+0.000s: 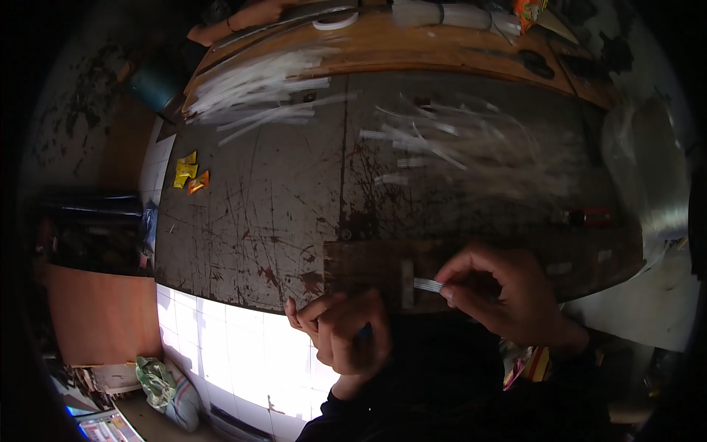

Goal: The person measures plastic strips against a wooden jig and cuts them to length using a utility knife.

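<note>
At the near edge of the table, my right hand (501, 295) pinches a short white striped strip (427, 284) between thumb and fingertips. The strip's free end points left and meets or lies close to a small upright pale bar (407, 283) on a dark wooden board (361, 265). To the left of the board, my left hand (342, 335) is curled with its fingers bent inward. A small bluish spot shows between its fingers, but I cannot make out what it is.
White strips lie in a heap (258, 85) at the far left of the scratched table (250, 214). More loose translucent strands (471, 140) spread right of centre. Yellow wrappers (185, 169), a red-handled tool (589, 216) and black scissors (536, 65) are there. Another person's arm (236, 23) reaches in at the back.
</note>
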`<state>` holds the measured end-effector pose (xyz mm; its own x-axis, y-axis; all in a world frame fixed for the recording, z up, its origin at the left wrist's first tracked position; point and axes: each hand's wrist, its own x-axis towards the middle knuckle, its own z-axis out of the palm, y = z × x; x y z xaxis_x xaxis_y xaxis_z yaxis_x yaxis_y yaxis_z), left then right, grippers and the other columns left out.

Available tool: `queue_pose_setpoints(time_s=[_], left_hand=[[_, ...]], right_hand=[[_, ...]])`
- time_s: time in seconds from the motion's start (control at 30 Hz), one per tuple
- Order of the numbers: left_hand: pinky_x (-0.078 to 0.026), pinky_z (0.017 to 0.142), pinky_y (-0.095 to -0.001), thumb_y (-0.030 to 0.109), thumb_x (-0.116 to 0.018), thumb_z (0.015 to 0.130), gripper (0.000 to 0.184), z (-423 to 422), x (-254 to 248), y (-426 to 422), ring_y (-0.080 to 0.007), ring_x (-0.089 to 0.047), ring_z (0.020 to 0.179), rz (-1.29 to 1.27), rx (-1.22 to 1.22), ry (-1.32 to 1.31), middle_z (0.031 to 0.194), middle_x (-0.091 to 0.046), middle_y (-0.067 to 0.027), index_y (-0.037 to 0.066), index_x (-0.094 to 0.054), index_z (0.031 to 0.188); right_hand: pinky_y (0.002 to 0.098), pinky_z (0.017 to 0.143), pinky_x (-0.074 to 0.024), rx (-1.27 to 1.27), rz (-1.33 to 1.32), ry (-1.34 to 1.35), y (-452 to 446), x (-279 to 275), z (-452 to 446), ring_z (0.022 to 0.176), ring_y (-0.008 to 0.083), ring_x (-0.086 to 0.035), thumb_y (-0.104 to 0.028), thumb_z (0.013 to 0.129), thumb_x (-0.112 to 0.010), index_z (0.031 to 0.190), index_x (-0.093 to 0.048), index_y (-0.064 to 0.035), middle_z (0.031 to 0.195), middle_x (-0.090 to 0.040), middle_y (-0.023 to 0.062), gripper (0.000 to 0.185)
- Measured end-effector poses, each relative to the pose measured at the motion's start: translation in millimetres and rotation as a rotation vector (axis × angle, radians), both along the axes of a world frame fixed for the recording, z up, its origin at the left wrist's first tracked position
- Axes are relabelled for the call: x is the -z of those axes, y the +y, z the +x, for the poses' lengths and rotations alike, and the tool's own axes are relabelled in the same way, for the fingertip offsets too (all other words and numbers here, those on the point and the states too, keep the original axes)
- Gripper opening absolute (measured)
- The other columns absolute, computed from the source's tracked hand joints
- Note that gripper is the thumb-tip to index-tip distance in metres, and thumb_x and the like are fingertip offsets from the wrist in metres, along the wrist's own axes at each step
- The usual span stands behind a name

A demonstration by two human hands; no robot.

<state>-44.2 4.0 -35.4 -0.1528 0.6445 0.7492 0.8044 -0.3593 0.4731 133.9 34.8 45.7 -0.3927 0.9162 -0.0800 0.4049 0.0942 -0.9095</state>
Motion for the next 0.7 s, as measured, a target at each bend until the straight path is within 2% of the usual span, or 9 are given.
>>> queue_pose_setpoints(time_s=[0.1,0.2,0.27,0.3,0.33,0.4,0.43,0.57,0.7], left_hand=[[-0.024,0.095,-0.0429,0.003,-0.068,0.065,0.021,-0.7,-1.9,-6.4,-0.0142,-0.052,0.079,0.001,0.05,-0.016,0.074,-0.06,0.0027,0.014,-0.056,0.078],[-0.031,0.087,-0.0403,0.007,-0.07,0.065,0.022,0.9,-17.1,-14.9,-0.0149,-0.053,0.078,-0.081,0.283,-0.047,0.078,-0.06,0.0019,0.012,-0.059,0.084],[-0.037,0.075,-0.0361,0.011,-0.071,0.066,0.024,5.7,-24.7,-17.2,-0.0166,-0.055,0.075,-0.147,0.48,-0.183,0.081,-0.06,0.0004,0.009,-0.061,0.088],[-0.043,0.065,-0.0296,0.007,-0.072,0.064,0.024,5.4,-23.9,-17.0,-0.0178,-0.057,0.073,-0.147,0.513,-0.217,0.079,-0.06,-0.0032,0.006,-0.062,0.086],[-0.043,0.065,-0.0296,0.007,-0.072,0.064,0.024,5.3,-22.4,-18.3,-0.0178,-0.057,0.073,-0.141,0.527,-0.218,0.079,-0.06,-0.0032,0.006,-0.062,0.086],[-0.046,0.059,-0.0257,0.001,-0.072,0.061,0.025,5.5,-19.9,-23.6,-0.0175,-0.059,0.072,-0.243,0.738,-0.574,0.079,-0.059,-0.0063,0.003,-0.061,0.084],[-0.048,0.055,-0.0232,-0.003,-0.071,0.061,0.025,3.7,-22.8,-22.3,-0.0171,-0.059,0.07,-0.24,0.797,-0.55,0.078,-0.059,-0.0087,0.001,-0.061,0.083],[-0.047,0.051,-0.0239,0.001,-0.072,0.064,0.021,11.7,-19.3,-25.0,-0.0176,-0.06,0.064,-0.261,0.903,-0.672,0.078,-0.059,-0.0108,0.001,-0.061,0.081],[-0.048,0.052,-0.0228,-0.001,-0.072,0.064,0.021,15.3,-24.4,-21.7,-0.0172,-0.061,0.065,-0.258,0.972,-0.566,0.079,-0.06,-0.0111,0.001,-0.061,0.081]], right_hand=[[0.0221,0.058,-0.0472,-0.002,-0.057,0.028,-3.8,-5.5,0.1,0.069,0.0113,-0.062,-0.009,0.079,-0.06,0.089,-0.057,-0.0025,0.076,-0.063,0.0063,0.013],[0.0212,0.062,-0.0494,-0.069,-0.12,0.162,-14.3,-10.4,3.8,0.071,0.0106,-0.063,-0.009,0.078,-0.063,0.09,-0.059,-0.0029,0.076,-0.064,0.0062,0.014],[0.0217,0.062,-0.0495,-0.048,-0.054,0.138,-24.5,-13.6,3.1,0.072,0.0112,-0.064,-0.009,0.078,-0.063,0.09,-0.059,-0.0034,0.075,-0.064,0.0056,0.014],[0.0225,0.063,-0.0492,-0.034,-0.107,0.162,-29.3,-13.6,4.5,0.073,0.0116,-0.063,-0.011,0.078,-0.064,0.09,-0.059,-0.0044,0.077,-0.065,0.0049,0.015],[0.0225,0.063,-0.0492,-0.022,-0.1,0.159,-33.1,-11.0,5.9,0.073,0.0116,-0.063,-0.011,0.078,-0.064,0.09,-0.059,-0.0044,0.077,-0.065,0.0049,0.015],[0.0275,0.063,-0.0516,-0.086,-0.093,0.172,-40.8,-2.7,9.3,0.08,0.0162,-0.062,-0.018,0.082,-0.059,0.099,-0.054,-0.0082,0.09,-0.062,0.0043,0.02],[0.0272,0.062,-0.0512,-0.093,-0.095,0.163,-44.2,-0.6,9.4,0.079,0.0168,-0.062,-0.018,0.082,-0.059,0.1,-0.054,-0.0081,0.09,-0.061,0.0049,0.021],[0.0274,0.06,-0.0499,-0.079,-0.104,0.195,-57.0,10.8,12.9,0.078,0.0172,-0.062,-0.019,0.082,-0.059,0.1,-0.053,-0.0079,0.089,-0.061,0.0061,0.022],[0.0274,0.061,-0.0497,-0.032,-0.064,0.192,-65.9,15.6,16.2,0.078,0.0173,-0.062,-0.018,0.081,-0.06,0.099,-0.054,-0.0076,0.089,-0.061,0.0058,0.022]])
